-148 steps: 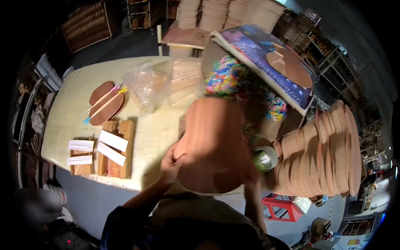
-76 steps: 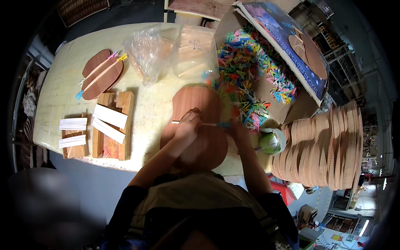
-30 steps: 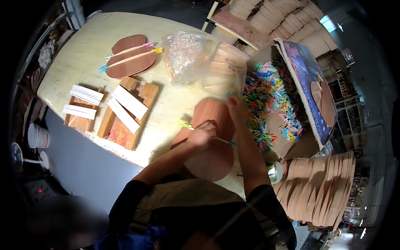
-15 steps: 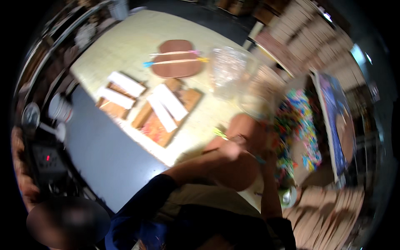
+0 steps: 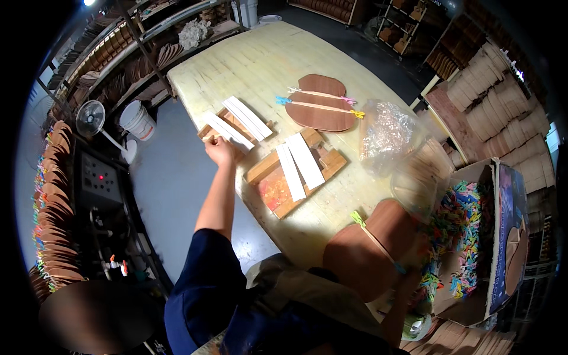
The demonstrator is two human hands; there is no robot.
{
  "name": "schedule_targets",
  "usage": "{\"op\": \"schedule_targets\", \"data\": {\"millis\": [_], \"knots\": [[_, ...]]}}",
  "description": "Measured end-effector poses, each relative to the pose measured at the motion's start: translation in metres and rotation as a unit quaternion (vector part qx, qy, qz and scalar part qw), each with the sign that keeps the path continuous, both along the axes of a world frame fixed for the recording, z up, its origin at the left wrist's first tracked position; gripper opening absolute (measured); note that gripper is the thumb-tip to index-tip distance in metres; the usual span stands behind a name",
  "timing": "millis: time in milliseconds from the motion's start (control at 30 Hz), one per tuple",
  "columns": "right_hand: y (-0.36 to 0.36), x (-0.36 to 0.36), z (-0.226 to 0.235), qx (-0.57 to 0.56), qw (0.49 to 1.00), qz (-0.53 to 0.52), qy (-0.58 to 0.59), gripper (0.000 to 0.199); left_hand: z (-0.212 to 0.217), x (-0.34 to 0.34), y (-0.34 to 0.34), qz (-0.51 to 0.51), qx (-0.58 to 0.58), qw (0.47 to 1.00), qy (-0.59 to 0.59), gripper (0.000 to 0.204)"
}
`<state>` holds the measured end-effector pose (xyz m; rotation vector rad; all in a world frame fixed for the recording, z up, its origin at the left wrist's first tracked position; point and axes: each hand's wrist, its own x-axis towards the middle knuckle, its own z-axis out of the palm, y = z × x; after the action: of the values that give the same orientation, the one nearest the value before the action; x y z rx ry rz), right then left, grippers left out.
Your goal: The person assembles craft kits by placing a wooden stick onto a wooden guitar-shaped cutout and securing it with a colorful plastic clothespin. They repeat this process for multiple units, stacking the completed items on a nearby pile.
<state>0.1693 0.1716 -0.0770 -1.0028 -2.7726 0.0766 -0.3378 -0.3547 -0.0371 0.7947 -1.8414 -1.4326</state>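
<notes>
Left hand [image 5: 219, 151] stretched out to far wooden block [image 5: 234, 127] at tabletop [image 5: 260, 65] edge; fingers curled onto end of white strip [image 5: 228, 131] lying across it, seemingly pinching it. Right hand [image 5: 421, 248] rests on rim of brown oval wood piece [image 5: 370, 248], thin stick with coloured ends across it; right fingers blurred, cannot tell. Step judged: fetching strip while steadying oval. Next move calls for clean lift, without nudging neighbouring strips.
</notes>
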Motion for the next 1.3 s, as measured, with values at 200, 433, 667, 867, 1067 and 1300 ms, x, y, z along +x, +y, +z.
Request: {"op": "schedule_targets", "data": {"millis": [200, 433, 667, 867, 1067, 1300], "knots": [[0.012, 0.012, -0.001, 0.076, 0.983, 0.127, 0.109, 0.028, -0.031, -0.039, -0.038, -0.069, 0.235, 0.959, -0.140, 0.022], [0.004, 0.043, -0.006, -0.073, 0.983, 0.000, 0.168, 0.022, -0.040, -0.035, -0.039, -0.063, 0.323, 0.943, 0.039, 0.010], [-0.060, 0.036, 0.040, -0.446, 0.758, -0.168, 0.444, 0.028, 0.064, 0.124, 0.128, -0.516, -0.068, 0.840, 0.152, 0.003], [-0.081, 0.057, 0.059, -0.545, 0.633, -0.209, 0.509, 0.016, 0.052, 0.266, 0.231, -0.777, -0.220, 0.556, 0.199, 0.007], [-0.112, 0.077, 0.060, -0.556, 0.635, -0.208, 0.494, 0.006, 0.028, 0.300, 0.256, -0.824, -0.205, 0.485, 0.210, 0.006], [-0.117, 0.061, 0.061, -0.573, 0.634, -0.264, 0.447, 0.005, 0.021, 0.302, 0.256, -0.828, -0.216, 0.489, 0.168, 0.005]]}}
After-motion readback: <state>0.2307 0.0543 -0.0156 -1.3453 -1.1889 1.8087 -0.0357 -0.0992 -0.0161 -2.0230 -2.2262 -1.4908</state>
